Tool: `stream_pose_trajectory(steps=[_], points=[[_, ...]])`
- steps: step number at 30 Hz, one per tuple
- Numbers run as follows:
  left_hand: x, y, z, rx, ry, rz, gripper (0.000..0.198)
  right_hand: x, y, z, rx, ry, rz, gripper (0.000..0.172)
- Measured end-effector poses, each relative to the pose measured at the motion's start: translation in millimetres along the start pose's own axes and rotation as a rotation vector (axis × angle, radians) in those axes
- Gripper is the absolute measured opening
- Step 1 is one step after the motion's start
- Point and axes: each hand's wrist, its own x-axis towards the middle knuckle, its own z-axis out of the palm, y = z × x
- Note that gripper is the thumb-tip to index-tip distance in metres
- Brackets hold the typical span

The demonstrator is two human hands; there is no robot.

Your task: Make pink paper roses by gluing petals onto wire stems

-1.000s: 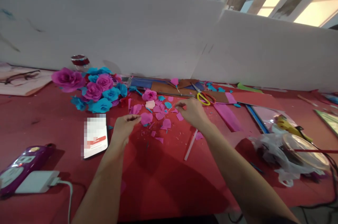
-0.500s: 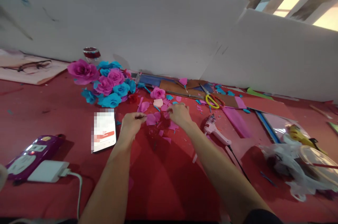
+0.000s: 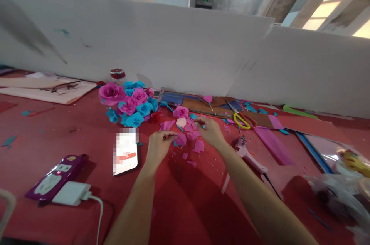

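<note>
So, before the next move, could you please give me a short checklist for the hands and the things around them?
1. Left hand on the pink petal: ok, fingers pinched at its edge.
2. Right hand holding something: cannot tell, its fingers curl near loose petals.
3. Scissors apart from both hands: ok, lying beyond the right hand.
4. Glue gun hot: cannot tell, nothing shows its heat.
5. Phone apart from the left hand: ok, flat on the red table.
6. Work area free of scraps: not ok, loose petals lie strewn about.
</note>
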Motion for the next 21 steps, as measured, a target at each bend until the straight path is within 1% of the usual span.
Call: stream_pose_trajectory(steps=[2,3,5,8,10,13,14,16,18,19,20,21], points=[[-1,0,2.2,0.009,-0.018,0.012,0.011,-10,-6,-4,0.301,-0.079,-0.045,0.024],[-2,1,3.3,0.016,-0.024,0.021,0.011,-16,-8,-4,0.385,-0.123,-0.049,0.024],[-3,4,5.6,0.027,-0.036,0.027,0.011,-27,-10,0,0.454,-0.176,-0.046,0.027],[-5,7,10.0,0.037,-0.072,0.016,0.011,-41,-11,10,0.477,-0.132,-0.011,0.022],[-6,8,13.4,0.036,-0.12,0.013,0.009,-49,-11,15,0.486,-0.087,0.03,0.019],[-8,9,16.8,-0.015,-0.169,-0.009,0.012,-58,-7,16,0.455,-0.008,0.1,0.017],[-8,9,17.1,-0.031,-0.146,-0.014,0.017,-60,-3,15,0.46,0.027,0.129,0.017],[-9,10,16.5,-0.051,-0.02,-0.012,0.026,-63,6,11,0.555,0.108,0.196,0.017],[-9,12,15.2,-0.071,0.127,-0.001,0.025,-63,18,7,0.734,0.196,0.294,0.019],[-10,13,14.7,-0.09,0.173,-0.001,0.022,-63,24,5,0.823,0.233,0.35,0.021],[-10,14,14.4,-0.116,0.187,-0.007,0.02,-63,30,3,0.897,0.265,0.406,0.022],[-11,16,14.5,-0.148,0.169,-0.015,0.02,-62,34,2,0.953,0.292,0.458,0.023]])
